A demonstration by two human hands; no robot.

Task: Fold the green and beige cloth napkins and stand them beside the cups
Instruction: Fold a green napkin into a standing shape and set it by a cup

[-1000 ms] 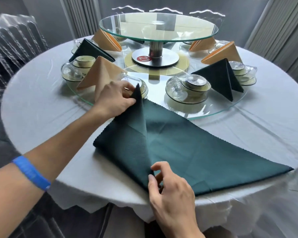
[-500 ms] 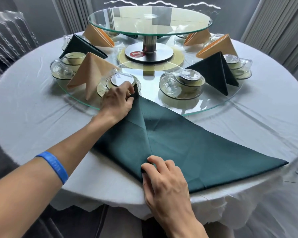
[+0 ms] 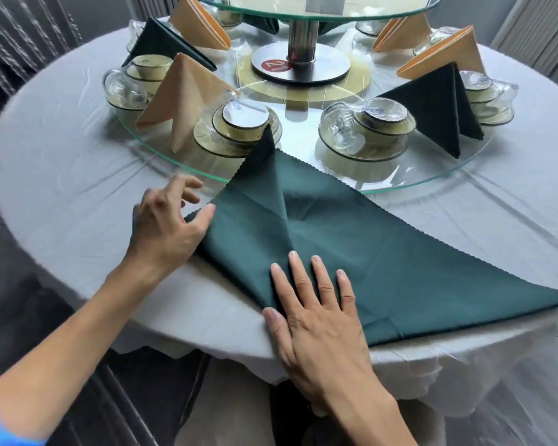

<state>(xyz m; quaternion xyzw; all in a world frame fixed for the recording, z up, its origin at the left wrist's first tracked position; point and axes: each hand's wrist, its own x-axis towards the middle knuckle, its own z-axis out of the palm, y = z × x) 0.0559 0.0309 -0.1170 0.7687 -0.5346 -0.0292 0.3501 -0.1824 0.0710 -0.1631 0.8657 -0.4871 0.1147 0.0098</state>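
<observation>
My right hand (image 3: 319,320) presses flat on the green napkin (image 3: 351,252); my left hand (image 3: 165,223), fingers loose, touches its edge. Wrapped cups (image 3: 243,122) sit stacked in bowls; labels unreadable.

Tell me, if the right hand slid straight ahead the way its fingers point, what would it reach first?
The right hand lies flat on the green napkin. Going straight on, it would probably cross that cloth's raised centre fold first, before the glass turntable's edge.

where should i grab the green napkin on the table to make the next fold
Likely the long free corner of the green napkin, pinched from the right, where it tapers to a thin point at the table's edge. The left corner is already folded to the top tip, and the right hand lies flat on the crease.
</observation>
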